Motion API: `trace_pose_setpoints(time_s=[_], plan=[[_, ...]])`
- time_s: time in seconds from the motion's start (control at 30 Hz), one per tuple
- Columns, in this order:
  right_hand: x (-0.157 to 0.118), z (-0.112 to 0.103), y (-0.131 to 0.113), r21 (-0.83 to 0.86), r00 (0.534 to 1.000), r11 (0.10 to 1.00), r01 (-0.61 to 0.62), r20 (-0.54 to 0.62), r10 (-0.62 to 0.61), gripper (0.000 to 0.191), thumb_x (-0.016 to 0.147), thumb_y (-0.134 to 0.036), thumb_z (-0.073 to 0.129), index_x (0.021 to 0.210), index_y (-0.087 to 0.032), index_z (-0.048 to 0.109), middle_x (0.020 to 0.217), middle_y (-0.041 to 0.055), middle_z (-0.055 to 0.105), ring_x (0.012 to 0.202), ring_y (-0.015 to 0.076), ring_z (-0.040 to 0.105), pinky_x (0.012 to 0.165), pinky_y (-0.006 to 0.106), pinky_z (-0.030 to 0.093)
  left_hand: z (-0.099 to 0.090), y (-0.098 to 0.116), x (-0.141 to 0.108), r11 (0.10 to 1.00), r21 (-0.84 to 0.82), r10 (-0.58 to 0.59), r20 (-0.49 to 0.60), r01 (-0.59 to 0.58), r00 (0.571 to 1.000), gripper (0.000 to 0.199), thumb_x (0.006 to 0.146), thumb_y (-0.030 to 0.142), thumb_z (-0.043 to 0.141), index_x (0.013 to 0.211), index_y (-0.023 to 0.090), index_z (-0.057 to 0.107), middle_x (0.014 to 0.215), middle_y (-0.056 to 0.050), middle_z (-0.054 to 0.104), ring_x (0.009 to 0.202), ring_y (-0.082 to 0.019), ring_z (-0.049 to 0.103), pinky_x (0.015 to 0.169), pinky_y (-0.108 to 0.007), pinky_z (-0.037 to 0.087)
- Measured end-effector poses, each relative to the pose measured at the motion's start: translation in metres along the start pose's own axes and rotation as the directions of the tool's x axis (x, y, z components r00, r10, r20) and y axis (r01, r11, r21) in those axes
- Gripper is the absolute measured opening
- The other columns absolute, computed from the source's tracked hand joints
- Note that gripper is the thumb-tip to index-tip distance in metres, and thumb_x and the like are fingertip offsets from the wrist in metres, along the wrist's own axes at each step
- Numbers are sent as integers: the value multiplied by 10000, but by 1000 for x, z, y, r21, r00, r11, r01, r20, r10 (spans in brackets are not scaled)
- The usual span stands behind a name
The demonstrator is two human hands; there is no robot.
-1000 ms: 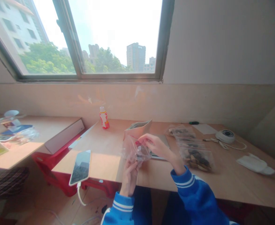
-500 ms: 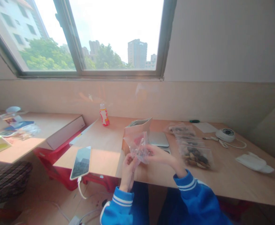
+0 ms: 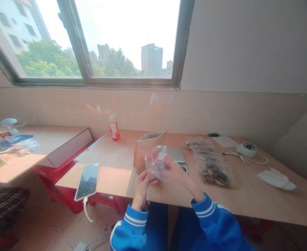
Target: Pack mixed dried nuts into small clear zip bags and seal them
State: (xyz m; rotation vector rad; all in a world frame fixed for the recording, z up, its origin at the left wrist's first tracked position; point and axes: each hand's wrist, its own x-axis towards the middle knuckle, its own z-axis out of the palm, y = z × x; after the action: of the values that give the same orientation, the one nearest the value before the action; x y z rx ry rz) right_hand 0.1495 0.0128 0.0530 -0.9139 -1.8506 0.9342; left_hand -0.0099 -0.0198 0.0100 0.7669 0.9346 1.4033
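My left hand (image 3: 142, 188) and my right hand (image 3: 174, 171) both grip a small clear plastic bag (image 3: 156, 163) held above the table's front edge. Something dark sits inside the bag, but the crinkled plastic hides its shape. Just behind the bag stands a brown kraft paper pouch (image 3: 146, 148) with its top open. A flat silver device (image 3: 176, 154) lies partly behind my right hand. To the right, several clear bags of dried brown pieces (image 3: 213, 173) lie in a row on the wooden table (image 3: 109, 164).
A phone (image 3: 87, 182) on a charging cable lies near the table's left front edge. A small bottle (image 3: 113, 128) stands at the back. A white round device (image 3: 246, 150) and white cloth (image 3: 275, 179) lie right. A cluttered second table (image 3: 38, 139) stands left.
The clear bag now stands more upright, with both hands closer together beneath and beside it. My right hand has dropped from the bag's top to its right side.
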Motion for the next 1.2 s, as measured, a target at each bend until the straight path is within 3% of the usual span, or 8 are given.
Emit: trace_pose_setpoints(time_s=[0.17,0.4,0.57,0.7,0.8,1.0,1.2], plan=[[2,2,0,94,990,994,-58,130,46,256,777,-276,655,1022,-209,629,1016,37,690,919,211,638,803,338,499,-5,2,-7,997,52,53,23,-54,998,335,646,410,771,821,126,739,841,-80,717,824,-191,633,764,-288,512],[10,8,-9,138,998,990,-22,68,12,201,731,-258,705,904,-194,624,865,11,663,780,172,624,722,309,504,-16,13,-10,992,89,95,8,-95,995,342,673,427,744,845,132,723,807,-57,693,749,-163,604,737,-269,480],[16,-12,-10,162,990,986,31,-139,-8,269,721,-309,728,932,-208,594,898,27,670,851,183,647,788,334,516,-18,16,-3,991,76,111,-11,-109,994,313,662,420,752,814,150,709,745,-26,667,696,-138,582,669,-231,452],[44,-34,-25,27,913,997,76,-404,-59,334,727,-400,719,967,-207,590,940,54,689,841,188,653,766,336,521,-19,15,-1,993,77,91,-33,-88,995,317,646,429,762,806,162,705,742,-21,663,687,-139,581,650,-226,442],[75,-37,-37,-97,863,989,109,-484,-143,355,755,-416,691,1021,-198,598,957,67,699,834,191,647,737,329,513,-20,13,-2,992,96,87,-14,-85,996,333,663,431,750,863,168,711,747,-23,661,683,-137,575,648,-225,440],[108,-20,-38,-369,901,915,160,-324,-288,156,853,-301,571,917,-219,687,955,63,679,949,211,598,879,386,447,-31,14,-6,987,112,119,-23,-116,993,310,684,434,732,817,154,714,714,-18,647,680,-134,557,636,-225,430],[93,-23,-39,-275,897,952,138,-374,-237,362,848,-333,569,1189,-212,580,1082,76,641,894,189,600,850,376,479,-32,13,-3,989,119,97,-50,-91,994,332,650,440,752,819,156,717,685,-12,636,656,-130,544,631,-227,421]])
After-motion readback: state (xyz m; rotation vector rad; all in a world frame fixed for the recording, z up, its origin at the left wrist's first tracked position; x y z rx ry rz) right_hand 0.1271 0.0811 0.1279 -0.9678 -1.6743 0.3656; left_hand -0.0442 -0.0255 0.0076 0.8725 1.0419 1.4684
